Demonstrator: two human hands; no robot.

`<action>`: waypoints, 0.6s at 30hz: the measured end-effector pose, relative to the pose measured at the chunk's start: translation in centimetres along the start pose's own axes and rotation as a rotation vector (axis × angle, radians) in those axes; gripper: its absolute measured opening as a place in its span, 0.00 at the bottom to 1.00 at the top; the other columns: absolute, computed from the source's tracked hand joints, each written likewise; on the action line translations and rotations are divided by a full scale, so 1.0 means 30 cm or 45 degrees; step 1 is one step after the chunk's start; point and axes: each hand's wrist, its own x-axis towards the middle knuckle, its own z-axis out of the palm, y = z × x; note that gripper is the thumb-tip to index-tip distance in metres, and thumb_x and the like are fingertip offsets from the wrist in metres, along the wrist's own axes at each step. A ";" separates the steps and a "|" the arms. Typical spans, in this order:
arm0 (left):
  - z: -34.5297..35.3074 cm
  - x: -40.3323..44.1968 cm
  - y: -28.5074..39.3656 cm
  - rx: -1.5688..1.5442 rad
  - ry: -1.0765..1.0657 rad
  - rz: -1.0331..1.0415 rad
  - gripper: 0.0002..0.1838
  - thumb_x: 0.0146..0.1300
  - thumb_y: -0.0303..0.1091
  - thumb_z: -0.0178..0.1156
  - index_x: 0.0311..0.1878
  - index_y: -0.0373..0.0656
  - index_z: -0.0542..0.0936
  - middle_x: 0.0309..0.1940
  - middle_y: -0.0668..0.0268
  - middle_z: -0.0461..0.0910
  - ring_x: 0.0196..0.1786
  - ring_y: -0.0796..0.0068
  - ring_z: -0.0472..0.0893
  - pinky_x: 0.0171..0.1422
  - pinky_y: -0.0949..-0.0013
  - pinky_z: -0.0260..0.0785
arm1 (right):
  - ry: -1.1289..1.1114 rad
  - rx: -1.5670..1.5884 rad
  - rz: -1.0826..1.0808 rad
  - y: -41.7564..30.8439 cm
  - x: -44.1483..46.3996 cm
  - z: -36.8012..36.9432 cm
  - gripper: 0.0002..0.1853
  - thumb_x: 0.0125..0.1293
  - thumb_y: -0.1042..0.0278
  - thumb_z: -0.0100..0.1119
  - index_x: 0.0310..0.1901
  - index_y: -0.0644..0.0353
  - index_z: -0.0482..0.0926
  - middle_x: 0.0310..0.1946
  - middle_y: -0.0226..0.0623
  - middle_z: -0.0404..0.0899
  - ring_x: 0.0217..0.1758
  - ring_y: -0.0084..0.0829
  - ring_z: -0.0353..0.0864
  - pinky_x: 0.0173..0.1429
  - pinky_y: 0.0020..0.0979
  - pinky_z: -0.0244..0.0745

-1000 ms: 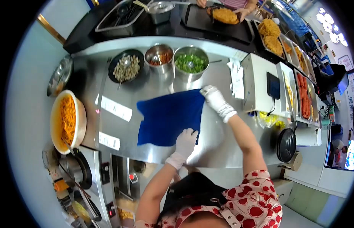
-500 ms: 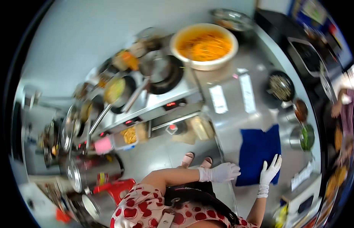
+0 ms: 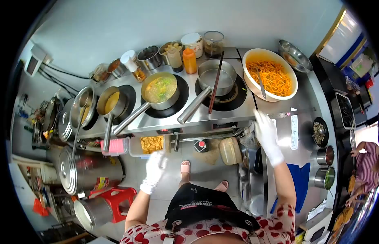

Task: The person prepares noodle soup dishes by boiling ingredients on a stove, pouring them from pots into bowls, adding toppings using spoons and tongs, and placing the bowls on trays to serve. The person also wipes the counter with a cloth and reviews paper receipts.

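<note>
Both hands wear white gloves. My left hand (image 3: 156, 166) is over the floor gap in front of the stove, nearest to the tub of yellow chips (image 3: 152, 144); its fingers are blurred. My right hand (image 3: 264, 129) reaches to the counter's front edge, below the white bowl of orange shreds (image 3: 272, 75), with fingers stretched out and nothing in them. A blue cloth (image 3: 297, 183) lies on the steel counter, partly hidden by my right arm. On the stove are an empty-looking pan (image 3: 216, 77) with chopsticks (image 3: 216, 85) across it and a pan of soup with greens (image 3: 160, 90).
A small pan of yellow liquid (image 3: 112, 102) stands farther left. Bottles and pots line the wall, including an orange bottle (image 3: 190, 62). A large steel pot (image 3: 89, 171) and red stool (image 3: 119, 199) are at lower left. Another person (image 3: 366, 164) is at far right.
The view has turned left from the counter to the stove. Both hands have left the blue cloth, which stays on the counter. My left hand is now by the chip tub, my right hand near the counter edge.
</note>
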 end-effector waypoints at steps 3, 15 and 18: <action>-0.142 0.164 -0.226 0.184 0.258 0.001 0.23 0.57 0.30 0.64 0.57 0.42 0.76 0.52 0.53 0.76 0.55 0.52 0.75 0.59 0.55 0.67 | -0.069 -0.141 -0.185 -0.098 0.351 0.219 0.42 0.51 0.74 0.65 0.69 0.57 0.59 0.67 0.49 0.62 0.68 0.49 0.62 0.69 0.43 0.61; -0.330 0.408 -0.615 0.564 -0.276 -0.377 0.31 0.57 0.51 0.64 0.58 0.39 0.76 0.49 0.55 0.77 0.47 0.57 0.78 0.49 0.59 0.70 | 0.468 0.376 0.253 -0.454 0.533 0.203 0.13 0.62 0.81 0.56 0.49 0.64 0.79 0.53 0.46 0.77 0.58 0.42 0.76 0.63 0.34 0.70; -0.304 0.382 -0.679 0.522 -0.256 -0.277 0.31 0.56 0.54 0.63 0.56 0.40 0.78 0.38 0.56 0.80 0.38 0.59 0.81 0.40 0.61 0.74 | 0.388 0.741 0.270 -0.600 0.539 0.033 0.11 0.64 0.80 0.55 0.47 0.66 0.80 0.48 0.45 0.81 0.53 0.38 0.80 0.61 0.34 0.72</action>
